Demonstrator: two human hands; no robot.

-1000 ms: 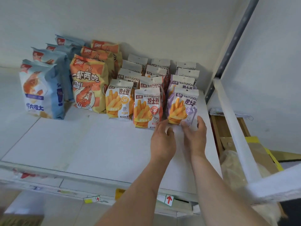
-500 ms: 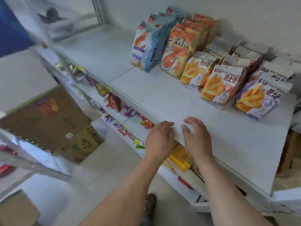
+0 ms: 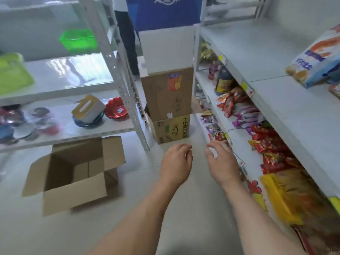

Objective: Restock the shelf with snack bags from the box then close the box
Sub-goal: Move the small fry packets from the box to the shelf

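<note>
two bare forearms, left hand (image 3: 176, 162) and right hand (image 3: 221, 163) ungloved, no sleeves showing

Left of the plain brown box (image 3: 73, 173) on the floor, a white shelf (image 3: 287, 100) carried a blue-and-orange snack bag (image 3: 318, 59) (lower tiers showed red and purple packets (image 3: 266, 142)).

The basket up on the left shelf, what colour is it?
Bright green basket, seen in the head view.

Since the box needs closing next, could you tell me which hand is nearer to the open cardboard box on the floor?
Left. The left hand hangs empty to the right of the open box; the right hand is farther right, beside the lower shelf.
</note>
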